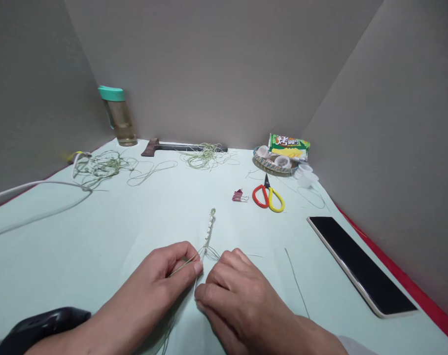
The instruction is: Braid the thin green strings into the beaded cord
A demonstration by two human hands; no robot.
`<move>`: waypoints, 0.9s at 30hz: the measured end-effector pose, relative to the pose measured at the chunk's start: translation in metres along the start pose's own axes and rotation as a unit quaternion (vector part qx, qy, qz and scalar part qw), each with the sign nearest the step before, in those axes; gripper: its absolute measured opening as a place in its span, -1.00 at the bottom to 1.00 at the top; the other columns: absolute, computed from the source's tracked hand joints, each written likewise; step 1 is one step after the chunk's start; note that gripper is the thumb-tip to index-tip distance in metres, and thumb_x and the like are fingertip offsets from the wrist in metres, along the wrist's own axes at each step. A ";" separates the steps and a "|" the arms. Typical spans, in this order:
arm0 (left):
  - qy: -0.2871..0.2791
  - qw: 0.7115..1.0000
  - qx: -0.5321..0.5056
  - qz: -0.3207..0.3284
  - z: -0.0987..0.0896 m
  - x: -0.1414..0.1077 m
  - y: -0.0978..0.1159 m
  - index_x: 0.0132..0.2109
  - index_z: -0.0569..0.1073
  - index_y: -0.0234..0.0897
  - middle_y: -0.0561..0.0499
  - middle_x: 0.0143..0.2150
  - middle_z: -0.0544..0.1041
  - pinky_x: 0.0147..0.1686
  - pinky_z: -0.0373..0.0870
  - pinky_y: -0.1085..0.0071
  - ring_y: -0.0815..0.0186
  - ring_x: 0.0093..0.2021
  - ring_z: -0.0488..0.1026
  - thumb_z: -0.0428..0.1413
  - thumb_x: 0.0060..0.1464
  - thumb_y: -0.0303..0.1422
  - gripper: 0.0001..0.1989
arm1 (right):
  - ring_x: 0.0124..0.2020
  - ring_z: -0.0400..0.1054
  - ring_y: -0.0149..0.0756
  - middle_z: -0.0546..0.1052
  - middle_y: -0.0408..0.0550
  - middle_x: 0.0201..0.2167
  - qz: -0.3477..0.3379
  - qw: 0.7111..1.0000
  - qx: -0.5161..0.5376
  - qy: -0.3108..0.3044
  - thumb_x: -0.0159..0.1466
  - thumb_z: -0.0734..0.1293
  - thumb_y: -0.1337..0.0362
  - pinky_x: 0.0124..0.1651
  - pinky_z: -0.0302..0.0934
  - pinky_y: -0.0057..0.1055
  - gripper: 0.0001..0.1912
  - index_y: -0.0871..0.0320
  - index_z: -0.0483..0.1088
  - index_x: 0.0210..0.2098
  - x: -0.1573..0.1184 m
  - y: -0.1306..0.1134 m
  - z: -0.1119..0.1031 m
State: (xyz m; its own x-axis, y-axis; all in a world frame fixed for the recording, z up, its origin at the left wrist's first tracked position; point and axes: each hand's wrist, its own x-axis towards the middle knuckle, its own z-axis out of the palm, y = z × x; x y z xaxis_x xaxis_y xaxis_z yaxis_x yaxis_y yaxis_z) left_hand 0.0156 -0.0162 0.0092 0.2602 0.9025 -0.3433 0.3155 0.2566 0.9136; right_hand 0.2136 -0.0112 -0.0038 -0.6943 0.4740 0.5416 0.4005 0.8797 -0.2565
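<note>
A short braided cord (209,228) in white and green lies on the pale table, its looped end pointing away from me. Loose thin strands spread from its near end between my hands. My left hand (172,276) pinches green strands between thumb and index finger, just left of the cord's near end. Close beside it on the right, my right hand (234,291) is closed with its fingers curled, and a pale strand runs down to its fingertips. More green strands hang below my left hand.
Behind are a bottle (122,121), a hammer-like tool (179,147), thread tangles (105,166) and a basket (271,167) with a snack packet (288,146). Scissors (268,195) and a binder clip (239,195) lie ahead; a phone (359,264) lies right. A cable (42,183) crosses the left.
</note>
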 end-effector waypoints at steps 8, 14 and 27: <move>0.019 0.998 -0.060 -0.007 0.001 -0.004 -0.003 -0.39 0.22 -0.15 0.17 -0.46 0.13 -0.48 0.10 0.42 0.30 -0.43 -0.01 0.02 0.27 0.07 -0.56 | -0.41 0.12 -0.31 0.33 -0.19 -0.48 -0.007 0.999 -0.043 -0.015 0.33 0.23 0.47 -0.27 0.12 -0.34 -0.76 0.13 0.33 -0.45 -0.004 0.002 0.003; 0.031 0.997 -0.066 0.000 0.003 -0.004 0.000 -0.38 0.29 -0.16 0.11 -0.40 0.29 -0.36 0.25 0.39 0.24 -0.34 0.17 0.09 0.22 -0.03 -0.65 | -0.44 0.09 -0.33 0.31 -0.20 -0.51 -0.027 0.998 -0.061 0.018 0.26 0.23 0.53 -0.33 0.02 -0.33 -0.75 0.14 0.31 -0.49 -0.005 0.004 0.012; -0.012 0.998 -0.052 -0.021 0.001 -0.001 -0.014 -0.27 0.56 -0.17 -0.01 -0.25 0.61 -0.07 0.41 0.24 0.05 -0.13 0.50 0.07 0.18 0.16 -0.51 | -0.49 0.07 -0.39 0.30 -0.25 -0.54 -0.027 0.995 -0.092 0.040 0.12 0.24 0.55 -0.37 -0.07 -0.35 -0.78 0.11 0.19 -0.49 -0.003 0.007 0.023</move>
State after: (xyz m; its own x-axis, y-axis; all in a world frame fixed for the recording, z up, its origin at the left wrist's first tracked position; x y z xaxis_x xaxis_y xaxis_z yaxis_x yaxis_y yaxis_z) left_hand 0.0123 -0.0208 -0.0033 0.2704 0.8824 -0.3849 0.2303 0.3289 0.9158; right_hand 0.2046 -0.0060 -0.0260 -0.6703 0.4151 0.6152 0.4723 0.8780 -0.0779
